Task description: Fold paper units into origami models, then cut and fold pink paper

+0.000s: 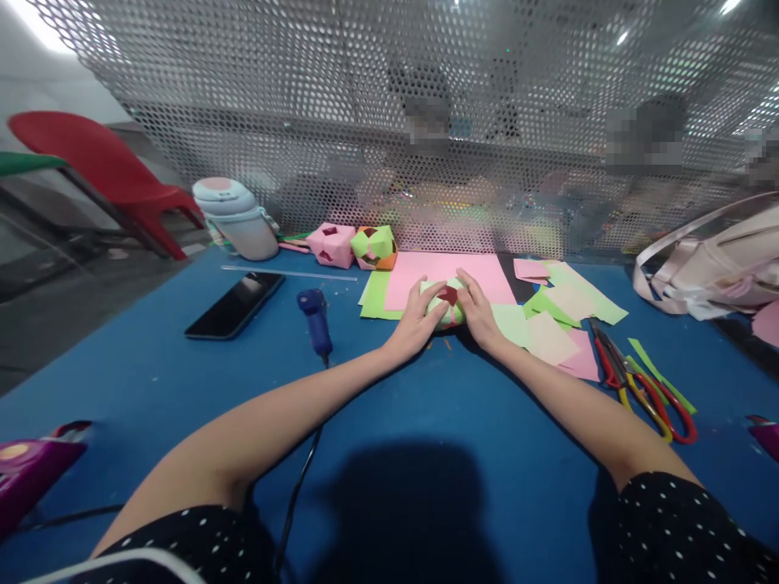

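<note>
While both hands cup the small paper ball [449, 296], the fingers are bent around its sides and hold it between them. The left hand [415, 323] has one side and the right hand [480, 315] has the other. The ball is pale green with a dark red spot, and it sits in front of the big pink sheet [480, 280] on the blue table [377, 414]. I cannot tell if its bottom touches the table.

To hold it well, both hands should push softly and by the same amount. It looks like thin folded paper, so a hard squeeze could dent it or pop a fold open. Flat fingers would be kinder than pointy tips. It would help to watch the seams and turn the ball a little at a time.

The scissors [613, 365] lie off to the right, well apart from the hands. The blue tool with a cord [315, 320] is on the left, near the left arm, so that arm should mind the cord.
</note>
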`<state>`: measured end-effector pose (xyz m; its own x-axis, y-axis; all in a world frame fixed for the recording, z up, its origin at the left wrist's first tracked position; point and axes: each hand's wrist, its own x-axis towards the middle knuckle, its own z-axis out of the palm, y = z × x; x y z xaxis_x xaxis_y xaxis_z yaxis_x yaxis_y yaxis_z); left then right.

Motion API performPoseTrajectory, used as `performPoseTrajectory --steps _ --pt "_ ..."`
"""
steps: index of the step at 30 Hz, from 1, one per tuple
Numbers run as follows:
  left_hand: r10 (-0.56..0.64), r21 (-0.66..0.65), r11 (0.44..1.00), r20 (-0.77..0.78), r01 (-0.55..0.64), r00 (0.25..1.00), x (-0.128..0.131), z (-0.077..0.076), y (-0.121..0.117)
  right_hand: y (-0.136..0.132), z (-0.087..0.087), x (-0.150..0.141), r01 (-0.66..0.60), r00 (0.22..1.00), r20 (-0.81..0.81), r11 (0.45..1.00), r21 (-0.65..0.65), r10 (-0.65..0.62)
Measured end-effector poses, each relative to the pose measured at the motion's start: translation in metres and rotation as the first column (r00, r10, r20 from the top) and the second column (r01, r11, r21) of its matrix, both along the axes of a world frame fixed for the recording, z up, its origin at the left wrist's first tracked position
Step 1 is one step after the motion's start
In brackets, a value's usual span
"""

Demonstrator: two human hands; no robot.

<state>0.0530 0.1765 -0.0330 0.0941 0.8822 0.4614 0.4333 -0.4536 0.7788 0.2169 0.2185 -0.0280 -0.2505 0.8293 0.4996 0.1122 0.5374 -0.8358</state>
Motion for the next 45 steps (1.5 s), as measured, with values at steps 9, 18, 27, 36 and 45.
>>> performPoseTrajectory --steps 9,18,27,36,45 --pt "0.031 0.03 0.999 -0.038 -0.03 0.999 0.002 -0.001 0.001 -0.006 -0.001 -0.01 0.105 0.994 -0.03 0.994 -0.032 -0.106" --pt "0.116 0.102 0.989 -0.076 -0.108 0.99 0.006 -0.001 -0.002 -0.006 -0.001 -0.013 0.108 0.993 -0.047 0.993 -0.052 -0.11" --pt "0.145 0.32 0.946 -0.302 -0.043 0.942 0.004 -0.006 -0.002 -0.009 0.003 -0.013 0.125 0.988 -0.074 0.988 -0.091 -0.132" --pt "0.114 0.397 0.916 -0.4 0.06 0.909 -0.005 -0.003 0.004 -0.007 0.004 -0.015 0.094 0.991 -0.088 0.988 -0.124 -0.106" --pt "0.112 0.418 0.906 -0.383 0.064 0.917 -0.008 -0.01 0.008 -0.009 0.001 -0.017 0.101 0.99 -0.081 0.986 -0.136 -0.113"
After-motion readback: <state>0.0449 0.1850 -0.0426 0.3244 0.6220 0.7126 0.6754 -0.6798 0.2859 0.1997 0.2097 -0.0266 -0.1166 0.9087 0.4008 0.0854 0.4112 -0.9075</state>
